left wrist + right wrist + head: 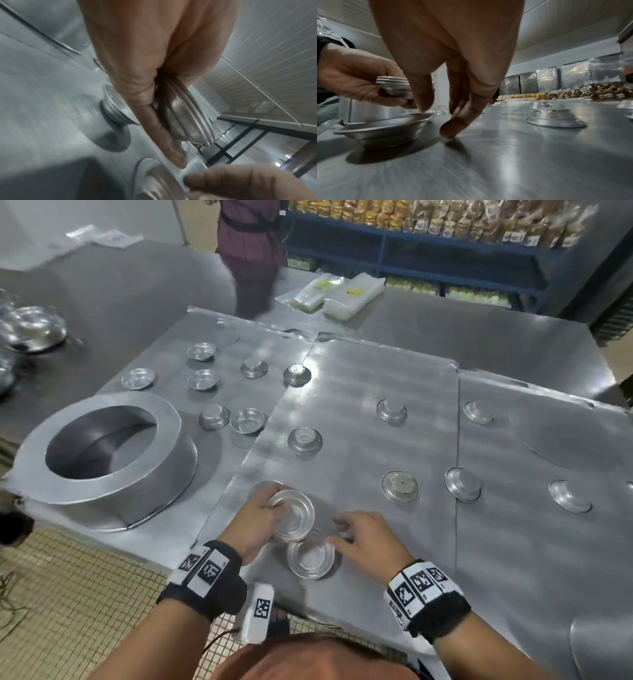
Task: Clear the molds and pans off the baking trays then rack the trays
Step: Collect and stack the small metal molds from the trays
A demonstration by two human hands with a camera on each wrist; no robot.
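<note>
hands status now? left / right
Left hand: grips a stack of molds.
Right hand: open, holding nothing, fingertips down on the tray beside an upright mold.

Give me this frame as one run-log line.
stage: clearing molds | left hand: holds mold stack | right hand: reaching, fingertips at upright mold on middle tray | trays: not racked

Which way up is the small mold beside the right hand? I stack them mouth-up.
Mouth-up: the small mold shows its hollow inside, base on the tray.
</note>
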